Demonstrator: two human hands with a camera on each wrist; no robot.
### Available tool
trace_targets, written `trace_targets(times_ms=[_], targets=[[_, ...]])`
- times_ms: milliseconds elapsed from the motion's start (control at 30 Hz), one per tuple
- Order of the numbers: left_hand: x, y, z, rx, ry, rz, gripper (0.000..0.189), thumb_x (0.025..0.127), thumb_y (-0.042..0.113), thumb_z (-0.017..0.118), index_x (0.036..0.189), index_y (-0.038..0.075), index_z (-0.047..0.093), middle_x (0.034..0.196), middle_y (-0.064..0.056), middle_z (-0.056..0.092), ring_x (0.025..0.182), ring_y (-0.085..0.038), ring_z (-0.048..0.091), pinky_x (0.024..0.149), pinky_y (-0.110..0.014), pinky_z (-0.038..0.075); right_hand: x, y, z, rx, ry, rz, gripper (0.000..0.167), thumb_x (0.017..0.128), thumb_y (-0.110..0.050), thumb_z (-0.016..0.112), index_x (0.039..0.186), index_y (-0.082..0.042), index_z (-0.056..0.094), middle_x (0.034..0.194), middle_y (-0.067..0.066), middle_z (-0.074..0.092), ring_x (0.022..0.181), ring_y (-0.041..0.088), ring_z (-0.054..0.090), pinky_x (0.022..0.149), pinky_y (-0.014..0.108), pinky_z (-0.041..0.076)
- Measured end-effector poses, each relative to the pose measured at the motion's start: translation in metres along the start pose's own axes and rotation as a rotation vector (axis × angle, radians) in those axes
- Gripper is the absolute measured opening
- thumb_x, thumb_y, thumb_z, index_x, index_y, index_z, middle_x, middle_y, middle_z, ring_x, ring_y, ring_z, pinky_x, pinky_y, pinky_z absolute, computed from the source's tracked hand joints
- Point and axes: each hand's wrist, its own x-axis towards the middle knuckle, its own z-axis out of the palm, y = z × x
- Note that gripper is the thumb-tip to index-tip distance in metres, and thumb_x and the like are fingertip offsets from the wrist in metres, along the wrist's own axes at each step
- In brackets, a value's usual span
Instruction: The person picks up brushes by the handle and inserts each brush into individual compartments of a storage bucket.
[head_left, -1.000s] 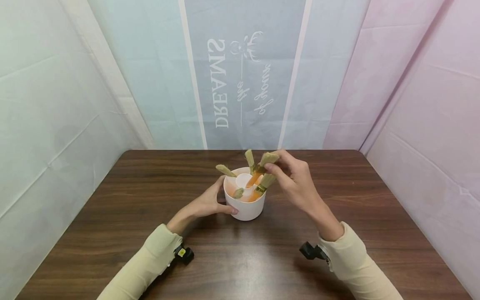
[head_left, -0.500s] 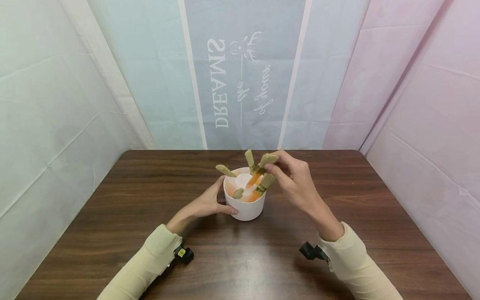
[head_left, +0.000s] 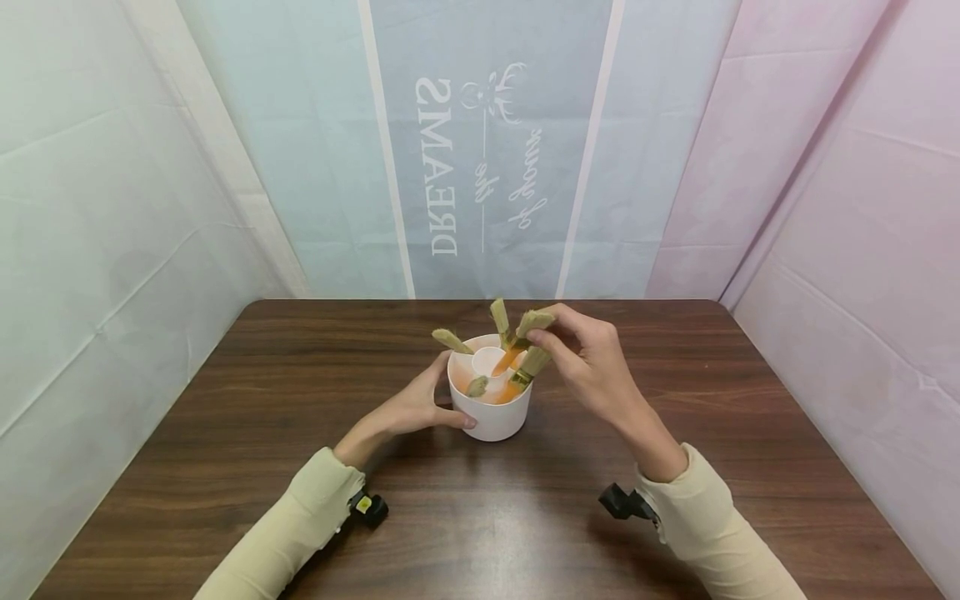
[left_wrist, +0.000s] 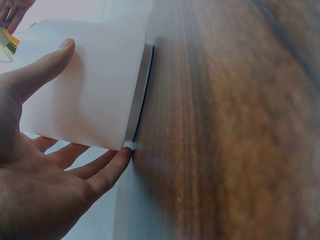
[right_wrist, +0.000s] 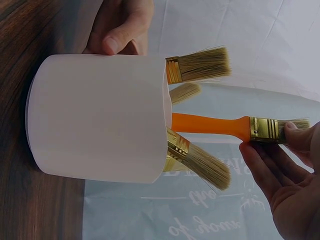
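A white round holder [head_left: 491, 421] with a small inner ring stands upright on the table. My left hand [head_left: 408, 406] holds its left side, thumb on the near wall and fingers round the far side. With thumb and fingers, my right hand [head_left: 592, 354] pinches a paintbrush [right_wrist: 212, 124] near its bristles and gold ferrule. This brush has an orange handle, whose lower end is hidden inside the holder. Several other paintbrushes lean in it bristles up, among them one at the left [head_left: 450, 340], one at the back [head_left: 498, 315] and one at the right [head_left: 534, 362].
The dark wood-grain table [head_left: 300, 358] carries the holder near its far edge. Behind it hangs a printed cloth backdrop [head_left: 487, 167], with pale cloth walls at both sides. A black wrist camera [head_left: 369, 510] sits at the left cuff, another [head_left: 622, 502] at the right.
The paintbrush in my right hand has sunk slightly lower into the holder. My left hand has kept its place on the holder's side.
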Motion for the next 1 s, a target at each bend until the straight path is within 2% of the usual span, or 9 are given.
trace_targets(times_ms=[433,1000], targets=[[0.0011,-0.001,0.0006,-0.026,-0.014,-0.012,0.114,0.076,0.013,0.091,0.163,0.022,0.018,0.163,-0.006,0.036,0.151,-0.028,0.038,0.114,-0.052,0.048,-0.0002,0.0015,0.0011,-0.033,-0.001,-0.028,0.012,0.093,0.0,0.073,0.103,-0.006,0.075,0.094,0.007,0.077,0.078,0.025,0.073,0.067,0.018,0.059],[0.0,-0.001,-0.0001,-0.016,-0.006,-0.003,0.114,0.076,0.014,0.092,0.163,0.021,0.019,0.162,-0.006,0.038,0.15,-0.029,0.039,0.115,-0.052,0.046,0.0,0.003,0.0026,-0.036,0.014,-0.032,0.016,0.09,0.003,0.075,0.103,-0.006,0.075,0.095,0.007,0.078,0.083,0.013,0.072,0.067,0.021,0.06]])
